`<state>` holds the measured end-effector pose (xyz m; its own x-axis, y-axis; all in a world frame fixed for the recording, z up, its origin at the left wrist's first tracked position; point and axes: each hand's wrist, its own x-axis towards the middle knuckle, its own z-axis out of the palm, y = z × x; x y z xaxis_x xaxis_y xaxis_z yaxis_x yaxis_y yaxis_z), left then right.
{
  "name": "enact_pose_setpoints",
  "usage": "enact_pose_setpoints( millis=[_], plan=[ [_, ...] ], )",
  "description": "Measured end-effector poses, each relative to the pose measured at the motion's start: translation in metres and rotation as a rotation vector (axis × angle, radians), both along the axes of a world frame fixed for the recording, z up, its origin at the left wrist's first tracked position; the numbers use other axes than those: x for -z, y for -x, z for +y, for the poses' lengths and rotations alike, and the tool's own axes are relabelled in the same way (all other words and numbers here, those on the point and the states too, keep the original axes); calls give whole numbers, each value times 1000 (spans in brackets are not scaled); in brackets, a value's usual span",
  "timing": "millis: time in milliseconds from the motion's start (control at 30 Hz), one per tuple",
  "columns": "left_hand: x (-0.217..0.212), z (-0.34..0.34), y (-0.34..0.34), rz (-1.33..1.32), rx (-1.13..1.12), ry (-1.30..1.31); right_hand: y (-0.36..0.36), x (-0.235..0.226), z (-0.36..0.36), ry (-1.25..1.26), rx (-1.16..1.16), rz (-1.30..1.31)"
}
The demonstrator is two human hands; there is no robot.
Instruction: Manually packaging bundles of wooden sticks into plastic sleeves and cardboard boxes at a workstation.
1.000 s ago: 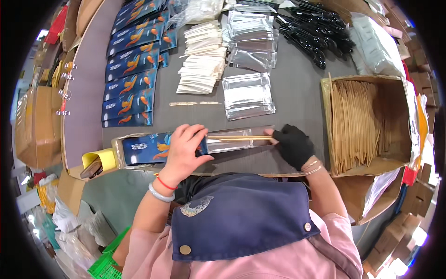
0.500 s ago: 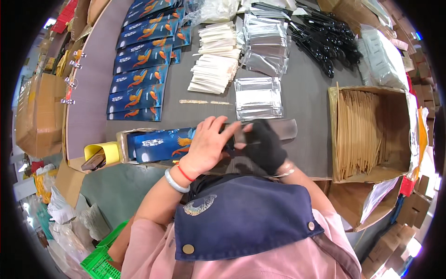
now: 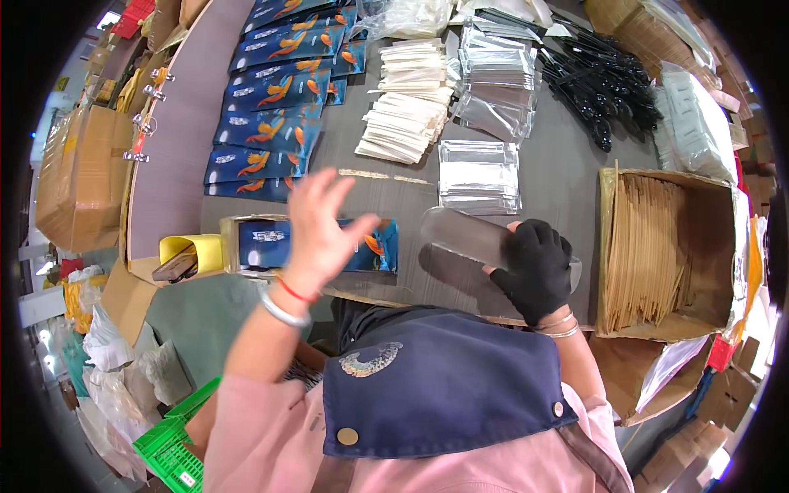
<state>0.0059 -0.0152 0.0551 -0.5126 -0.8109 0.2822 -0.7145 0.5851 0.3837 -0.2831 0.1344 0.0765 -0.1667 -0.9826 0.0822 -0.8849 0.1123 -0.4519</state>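
Note:
My left hand (image 3: 319, 234) is raised over blue packets, fingers spread, and holds nothing. Beneath it lie blue packets with an orange fish print (image 3: 374, 246) in a shallow cardboard box (image 3: 231, 246). To the right, my right hand (image 3: 536, 269), in a black fingerless glove, grips a long clear plastic piece with a rounded end (image 3: 464, 234). It lies slanted just above the table, and the palm hides part of it. Beyond it sits a stack of clear flat packets (image 3: 479, 177). More blue packets (image 3: 267, 127) overlap in rows at the far left.
White paper-wrapped sticks (image 3: 403, 123) and black plastic spoons (image 3: 596, 99) lie along the back. At the right stands a cardboard box (image 3: 609, 246) of thin wooden sticks (image 3: 649, 246). A yellow holder (image 3: 215, 253) sits at the left edge. A green crate (image 3: 168, 448) is below left.
My hands have come apart. The left moved left and up, its fingers spreading; the right moved right with the clear plastic piece. The whole view has shifted slightly.

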Motion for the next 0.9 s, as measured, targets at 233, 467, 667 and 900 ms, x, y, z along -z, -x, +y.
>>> enact_pose_setpoints(
  millis=[233, 467, 667, 900],
  plan=[
    [28, 40, 13, 17, -184, -300, -11, -1, -6, -52, -132, 97],
    [27, 40, 17, 20, -183, -315, -42, 19, -32, -101, -287, -71],
    [21, -20, 29, 106, 109, -248, -42, 27, -37, 134, -285, -148],
    [54, -83, 27, -136, 144, -81, 130, 45, 33, 312, 566, 182]
  ],
)
